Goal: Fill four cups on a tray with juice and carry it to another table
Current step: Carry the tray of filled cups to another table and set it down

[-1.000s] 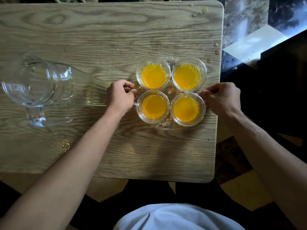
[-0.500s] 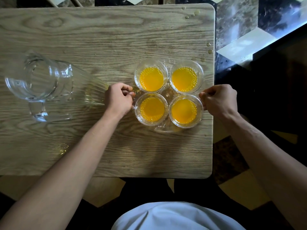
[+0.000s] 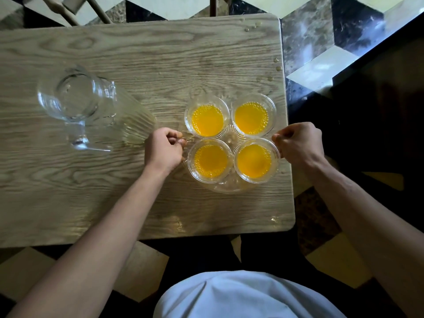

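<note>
Several clear cups of orange juice stand in a square on a round clear glass tray [image 3: 229, 188] near the right edge of the wooden table [image 3: 137, 65]: far-left cup [image 3: 207, 120], far-right cup [image 3: 251, 118], near-left cup [image 3: 210, 161], near-right cup [image 3: 254, 160]. My left hand [image 3: 164, 150] is closed on the tray's left edge. On the opposite side, my right hand [image 3: 299, 143] pinches the tray's right edge. The tray's rim under both hands is mostly hidden.
An empty clear glass pitcher [image 3: 89, 111] stands on the table's left half. Juice drops [image 3: 276, 64] dot the right edge and far corner. Patterned floor tiles [image 3: 321, 72] lie to the right, a dark surface [image 3: 378, 115] beyond them.
Both hands keep their hold on the tray's sides. The whole scene has slid lower in view as my head moved; the tray and cups look unchanged on the table.
</note>
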### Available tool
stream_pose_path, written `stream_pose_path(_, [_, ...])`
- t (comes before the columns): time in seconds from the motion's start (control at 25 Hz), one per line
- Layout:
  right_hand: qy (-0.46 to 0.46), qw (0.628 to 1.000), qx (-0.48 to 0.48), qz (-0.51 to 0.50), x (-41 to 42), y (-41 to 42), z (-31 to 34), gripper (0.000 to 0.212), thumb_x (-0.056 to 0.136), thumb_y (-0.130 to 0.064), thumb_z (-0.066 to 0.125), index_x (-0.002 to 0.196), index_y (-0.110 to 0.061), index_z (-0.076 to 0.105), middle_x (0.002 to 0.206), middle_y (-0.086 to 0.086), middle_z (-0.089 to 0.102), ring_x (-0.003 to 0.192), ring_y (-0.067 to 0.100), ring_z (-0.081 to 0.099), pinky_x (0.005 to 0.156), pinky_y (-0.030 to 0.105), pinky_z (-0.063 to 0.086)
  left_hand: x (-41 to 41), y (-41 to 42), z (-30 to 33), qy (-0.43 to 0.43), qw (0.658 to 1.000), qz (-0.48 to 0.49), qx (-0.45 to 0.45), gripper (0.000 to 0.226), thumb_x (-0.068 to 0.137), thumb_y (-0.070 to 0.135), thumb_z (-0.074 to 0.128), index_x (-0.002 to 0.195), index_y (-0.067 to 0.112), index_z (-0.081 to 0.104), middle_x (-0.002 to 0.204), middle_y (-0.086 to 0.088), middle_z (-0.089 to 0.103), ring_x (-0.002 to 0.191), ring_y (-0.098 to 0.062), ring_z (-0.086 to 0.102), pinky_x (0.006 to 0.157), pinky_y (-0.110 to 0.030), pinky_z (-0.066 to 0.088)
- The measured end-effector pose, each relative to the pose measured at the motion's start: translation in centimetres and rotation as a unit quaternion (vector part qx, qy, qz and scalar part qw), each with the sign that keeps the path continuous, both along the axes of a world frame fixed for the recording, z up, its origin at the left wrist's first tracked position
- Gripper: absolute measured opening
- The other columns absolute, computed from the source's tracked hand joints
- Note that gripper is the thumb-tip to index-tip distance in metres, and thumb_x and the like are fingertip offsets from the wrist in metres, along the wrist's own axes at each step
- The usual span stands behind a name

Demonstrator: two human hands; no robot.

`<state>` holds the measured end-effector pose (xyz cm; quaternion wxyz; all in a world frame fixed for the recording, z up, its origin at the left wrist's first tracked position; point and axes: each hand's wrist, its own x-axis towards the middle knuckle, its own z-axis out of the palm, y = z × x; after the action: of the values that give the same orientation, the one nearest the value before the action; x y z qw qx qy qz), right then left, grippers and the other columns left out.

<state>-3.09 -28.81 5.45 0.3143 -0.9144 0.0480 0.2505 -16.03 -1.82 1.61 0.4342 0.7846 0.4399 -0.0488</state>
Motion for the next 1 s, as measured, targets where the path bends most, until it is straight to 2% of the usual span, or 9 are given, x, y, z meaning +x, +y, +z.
stream_pose_path(0.12, [0.0,1.0,-0.001,0.002,-1.1,-0.1,0.5,0.009,0.093,-0.018,0.076,0.088,-0.011,0.078,0.068,0.001,0.072,0.049,0.004,0.066,0.04,0.011,0.047,-1.5,-0.1,0.5,-0.004,0.999,0.015,-0.028,0.022,0.089,0.002,0.072,0.08,0.022,0.068,0.083,-0.009,0.074,0.069,-0.03,0.072,0.068,-0.045,0.066])
stream_pose_path(0.2, [-0.003,1.0,-0.001,0.001,-1.7,-0.2,0.8,0.009,0.092,-0.018,0.076,0.088,-0.01,0.078,0.069,0.001,0.072,0.051,0.006,0.067,0.04,0.011,0.047,-2.3,-0.4,1.1,-0.001,1.0,0.014,-0.023,0.024,0.088,0.002,0.071,0.079,0.023,0.066,0.085,-0.01,0.076,0.076,-0.036,0.076,0.071,-0.05,0.065])
stream_pose_path(0.36, [-0.005,1.0,0.004,0.014,-2.6,-0.3,1.4,0.009,0.091,-0.016,0.078,0.09,-0.007,0.08,0.07,0.001,0.073,0.046,0.002,0.067,0.042,0.014,0.051,-4.1,-1.0,1.9,-0.001,0.999,0.036,-0.029,0.025,0.085,0.006,0.073,0.074,0.027,0.065,0.084,-0.008,0.076,0.076,-0.033,0.076,0.071,-0.051,0.065])
stream_pose_path(0.48, [-0.003,0.999,0.016,0.036,-2.9,-0.5,1.7,0.01,0.09,-0.015,0.078,0.091,-0.005,0.08,0.071,0.0,0.072,0.043,0.0,0.065,0.041,0.013,0.05,-5.6,-1.8,2.5,-0.002,0.998,0.066,-0.022,0.014,0.077,0.014,0.073,0.072,0.026,0.066,0.082,-0.006,0.077,0.076,-0.032,0.076,0.075,-0.052,0.065])
stream_pose_path(0.68, [0.002,0.994,0.018,0.111,-3.2,-0.9,2.6,0.007,0.09,-0.007,0.076,0.093,-0.004,0.08,0.07,-0.004,0.069,0.04,-0.007,0.061,0.038,0.008,0.044,-8.7,-4.3,3.6,-0.004,0.992,0.124,-0.009,0.024,0.082,0.006,0.077,0.072,0.025,0.067,0.083,-0.004,0.077,0.081,-0.028,0.077,0.079,-0.048,0.065])
stream_pose_path(0.8, [-0.004,0.983,0.016,0.183,-3.6,-0.7,3.3,0.006,0.091,-0.007,0.075,0.094,-0.004,0.08,0.068,-0.006,0.067,0.039,-0.01,0.059,0.038,0.005,0.043,-11.3,-6.3,4.3,0.003,0.984,0.176,-0.003,0.021,0.084,0.004,0.077,0.08,0.023,0.07,0.088,-0.004,0.078,0.088,-0.025,0.076,0.084,-0.043,0.064])
stream_pose_path(0.88, [-0.005,0.974,0.01,0.228,-3.8,-0.5,3.5,0.005,0.09,-0.007,0.075,0.092,-0.005,0.08,0.06,-0.011,0.064,0.038,-0.01,0.058,0.037,0.005,0.042,-13.2,-7.7,4.6,0.01,0.977,0.214,-0.001,0.022,0.083,0.004,0.077,0.08,0.025,0.069,0.089,-0.001,0.079,0.088,-0.021,0.076,0.083,-0.041,0.064])
stream_pose_path(1.0, [-0.003,0.962,-0.002,0.272,-4.9,0.8,3.7,0.012,0.088,-0.003,0.073,0.083,-0.011,0.08,0.04,-0.019,0.059,0.034,-0.008,0.056,0.033,0.006,0.037,-17.0,-9.7,4.8,-0.003,0.958,0.285,-0.024,0.024,0.082,0.0,0.075,0.08,0.023,0.07,0.085,0.001,0.078,0.078,-0.016,0.075,0.069,-0.034,0.063])
